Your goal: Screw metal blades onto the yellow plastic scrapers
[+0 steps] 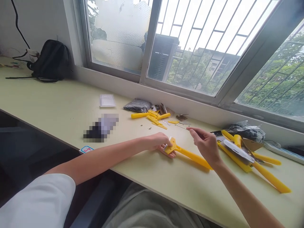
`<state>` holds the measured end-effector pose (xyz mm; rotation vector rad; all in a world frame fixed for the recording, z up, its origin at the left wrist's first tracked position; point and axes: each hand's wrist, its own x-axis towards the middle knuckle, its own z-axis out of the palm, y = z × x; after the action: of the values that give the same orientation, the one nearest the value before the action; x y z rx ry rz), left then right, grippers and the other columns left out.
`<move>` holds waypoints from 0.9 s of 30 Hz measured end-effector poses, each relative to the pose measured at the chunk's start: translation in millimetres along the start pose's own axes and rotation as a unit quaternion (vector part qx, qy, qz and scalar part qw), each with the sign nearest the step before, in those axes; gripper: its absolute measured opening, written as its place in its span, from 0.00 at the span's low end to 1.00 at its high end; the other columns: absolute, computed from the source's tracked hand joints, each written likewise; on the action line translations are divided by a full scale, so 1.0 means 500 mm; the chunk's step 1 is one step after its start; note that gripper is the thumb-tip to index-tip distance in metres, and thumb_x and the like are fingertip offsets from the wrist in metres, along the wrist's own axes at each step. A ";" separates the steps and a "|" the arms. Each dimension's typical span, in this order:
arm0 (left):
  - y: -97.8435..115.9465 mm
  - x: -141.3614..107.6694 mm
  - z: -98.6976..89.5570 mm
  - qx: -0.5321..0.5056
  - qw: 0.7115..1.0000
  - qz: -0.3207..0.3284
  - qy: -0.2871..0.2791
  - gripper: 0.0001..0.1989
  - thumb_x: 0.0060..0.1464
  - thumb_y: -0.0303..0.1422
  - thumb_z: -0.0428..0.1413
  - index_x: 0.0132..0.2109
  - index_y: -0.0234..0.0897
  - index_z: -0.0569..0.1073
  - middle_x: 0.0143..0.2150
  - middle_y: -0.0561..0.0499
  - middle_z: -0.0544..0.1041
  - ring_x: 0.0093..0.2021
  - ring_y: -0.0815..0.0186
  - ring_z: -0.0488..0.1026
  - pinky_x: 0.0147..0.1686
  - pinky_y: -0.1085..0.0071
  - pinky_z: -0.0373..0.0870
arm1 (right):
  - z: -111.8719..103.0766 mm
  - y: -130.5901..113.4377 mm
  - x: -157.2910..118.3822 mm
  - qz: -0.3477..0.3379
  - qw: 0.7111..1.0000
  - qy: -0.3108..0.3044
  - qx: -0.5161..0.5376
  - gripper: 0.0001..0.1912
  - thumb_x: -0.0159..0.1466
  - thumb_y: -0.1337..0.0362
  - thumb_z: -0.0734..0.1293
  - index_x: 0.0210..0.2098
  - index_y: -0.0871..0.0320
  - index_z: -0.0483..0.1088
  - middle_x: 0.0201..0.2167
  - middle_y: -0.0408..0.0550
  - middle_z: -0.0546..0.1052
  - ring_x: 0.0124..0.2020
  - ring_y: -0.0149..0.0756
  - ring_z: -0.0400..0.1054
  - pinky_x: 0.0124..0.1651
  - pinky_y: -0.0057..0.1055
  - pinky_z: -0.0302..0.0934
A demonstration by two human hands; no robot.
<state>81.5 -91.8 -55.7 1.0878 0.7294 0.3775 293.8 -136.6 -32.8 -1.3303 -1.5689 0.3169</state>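
Scraper (187, 153), head clamped in left hand (160, 142); rod (181, 127), pinched in right hand (205, 144). Pale table (59, 104), below window (150, 41); black backpack (54, 60), on table left of window.

Two hands (206, 144), one held scraper (188, 154), one backpack (53, 60)

Worktop (35, 95) before a window (190, 57), laid from left to right.
Backpack (55, 60) at the far left end; a packet (107, 100) nearer the middle, left of a parcel (137, 105). Scraper parts (154, 119) lie before and right of the parcel. Nearer still, 1 scraper (192, 155) has its head in the left hand (161, 142); a rod (180, 126) is in the right hand (205, 144). Farther right, a pile of scrapers (234, 158), a plastic bag (247, 131) behind it.
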 end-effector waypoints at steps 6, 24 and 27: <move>-0.001 -0.006 0.010 0.004 1.000 0.025 0.010 0.04 0.49 0.23 0.58 0.35 0.29 0.72 0.29 0.37 0.81 0.31 0.54 0.82 0.31 0.64 0.81 | -0.065 0.003 -0.111 0.040 0.999 -0.029 0.003 0.18 0.62 0.49 0.70 0.42 0.55 0.82 0.20 0.44 0.68 0.21 0.32 0.57 0.21 0.29 0.52; -0.030 -0.028 0.009 0.447 0.801 0.372 0.140 0.03 0.61 0.30 0.52 0.42 0.42 0.68 0.37 0.49 0.77 0.37 0.61 0.75 0.39 0.69 0.70 | -0.102 -0.023 -0.095 0.019 0.976 0.119 0.184 0.16 0.61 0.55 0.73 0.43 0.58 0.81 0.19 0.38 0.57 0.19 0.27 0.48 0.20 0.29 0.44; -0.026 -0.031 -0.001 0.479 0.788 0.377 0.089 0.04 0.58 0.29 0.54 0.41 0.41 0.70 0.39 0.45 0.77 0.40 0.58 0.75 0.44 0.66 0.70 | -0.102 -0.027 -0.097 0.015 0.978 0.090 0.190 0.15 0.61 0.54 0.72 0.42 0.57 0.81 0.18 0.38 0.56 0.19 0.27 0.47 0.20 0.29 0.43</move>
<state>69.2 -106.7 -62.1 2.3646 0.6153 0.8413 320.9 -202.2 -24.5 -1.0525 -1.2631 0.4767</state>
